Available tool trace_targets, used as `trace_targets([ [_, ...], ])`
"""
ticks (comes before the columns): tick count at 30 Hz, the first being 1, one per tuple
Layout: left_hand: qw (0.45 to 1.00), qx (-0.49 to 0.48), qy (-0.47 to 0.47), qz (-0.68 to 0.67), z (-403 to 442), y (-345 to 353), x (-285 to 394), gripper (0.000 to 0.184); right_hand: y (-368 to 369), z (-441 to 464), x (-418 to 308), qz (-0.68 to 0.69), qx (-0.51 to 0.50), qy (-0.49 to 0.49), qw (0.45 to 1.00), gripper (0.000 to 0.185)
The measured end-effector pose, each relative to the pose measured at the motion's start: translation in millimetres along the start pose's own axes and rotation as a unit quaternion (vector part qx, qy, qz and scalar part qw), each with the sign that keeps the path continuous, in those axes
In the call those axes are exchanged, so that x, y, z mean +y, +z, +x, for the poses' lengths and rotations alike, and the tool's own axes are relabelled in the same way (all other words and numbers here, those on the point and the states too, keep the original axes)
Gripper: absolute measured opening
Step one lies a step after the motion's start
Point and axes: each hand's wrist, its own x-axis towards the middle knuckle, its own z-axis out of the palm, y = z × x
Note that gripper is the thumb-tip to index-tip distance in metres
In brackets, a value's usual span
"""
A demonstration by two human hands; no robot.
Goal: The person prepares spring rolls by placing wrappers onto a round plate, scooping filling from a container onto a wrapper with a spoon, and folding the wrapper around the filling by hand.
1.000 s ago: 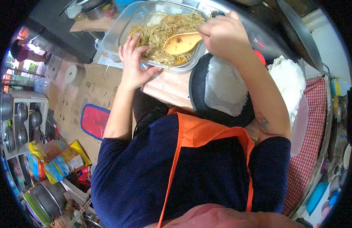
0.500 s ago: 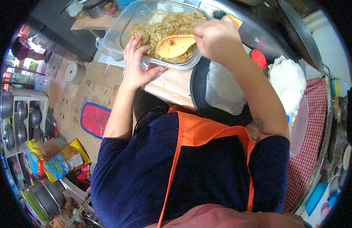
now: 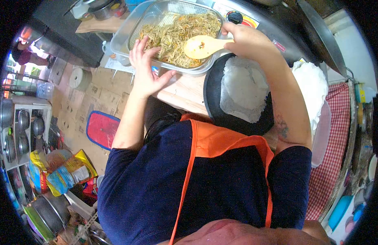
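A clear plastic container (image 3: 158, 9) holds a heap of cooked bean sprouts (image 3: 172, 34) flecked with orange bits. My right hand (image 3: 248, 38) grips the handle of a pale yellow rice paddle (image 3: 201, 47), whose broad end rests over the near right part of the sprouts. At the container's near left edge is my left hand (image 3: 148, 71), with its fingers spread; whether the fingertips press on the rim is hard to see. Below my right forearm, a thin white wrapper sheet (image 3: 243, 87) lies on a round black pan (image 3: 213, 83).
Right of my arm stands a pile of white wrapper sheets (image 3: 309, 92) over a plastic box (image 3: 321, 139) on a red checked cloth (image 3: 332, 126). Behind is a stove knob (image 3: 234, 17). A red mat (image 3: 102, 128) lies on the floor at left, near snack bags (image 3: 68, 171).
My right hand has drawn the paddle right and turned it over, so its other face shows with food bits on it. The left hand stays nearly still.
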Motion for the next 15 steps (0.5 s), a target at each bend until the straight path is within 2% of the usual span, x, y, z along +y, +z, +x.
trace_targets([
  [2, 1.000, 0.011, -0.003, -0.018, 0.5, -5.3, -6.5, 0.075, -8.9, 1.2, 3.7, -0.027, -0.068, -0.035, 0.997, 0.017],
  [3, 1.000, -0.011, -0.014, 0.003, 1.1, -10.0, -7.2, 0.068, -13.1, 4.8, 3.7, -0.027, -0.068, -0.035, 0.997, 0.017],
  [5, 0.999, -0.035, -0.022, 0.025, 1.6, -15.3, -12.6, 0.061, -21.5, 14.7, 3.2, -0.151, -0.095, -0.060, 0.982, 0.015],
  [6, 0.997, -0.053, -0.015, 0.061, 1.3, -15.9, -17.5, 0.052, -23.7, 17.7, 0.5, -0.149, -0.094, -0.058, 0.983, 0.015],
  [7, 0.993, -0.072, -0.007, 0.097, 0.6, -15.5, -21.5, 0.044, -25.2, 21.1, -4.5, -0.222, -0.032, -0.100, 0.969, 0.014],
  [8, 0.993, -0.072, -0.005, 0.098, -0.4, -13.5, -24.9, 0.044, -25.4, 25.4, -9.6, -0.294, 0.031, -0.140, 0.945, 0.014],
  [10, 0.996, -0.064, -0.027, 0.063, -4.2, -7.5, -30.8, 0.038, -17.3, 37.5, -16.4, -0.307, 0.071, -0.166, 0.934, 0.016],
  [12, 0.998, -0.035, -0.020, 0.045, -7.7, -2.5, -31.1, 0.038, -10.2, 43.5, -19.6, -0.284, -0.019, -0.257, 0.924, 0.016],
  [13, 0.999, -0.007, -0.015, 0.027, -8.7, -0.4, -32.2, 0.038, -4.4, 41.9, -18.9, -0.233, -0.047, -0.248, 0.939, 0.015],
  [14, 1.000, -0.003, -0.015, 0.025, -8.0, -0.4, -31.6, 0.038, -4.7, 43.2, -16.6, -0.237, -0.048, -0.248, 0.938, 0.015],
  [15, 0.999, -0.009, -0.021, 0.026, -8.6, -1.0, -30.0, 0.038, -6.1, 44.9, -12.5, -0.197, -0.073, -0.201, 0.957, 0.016],
])
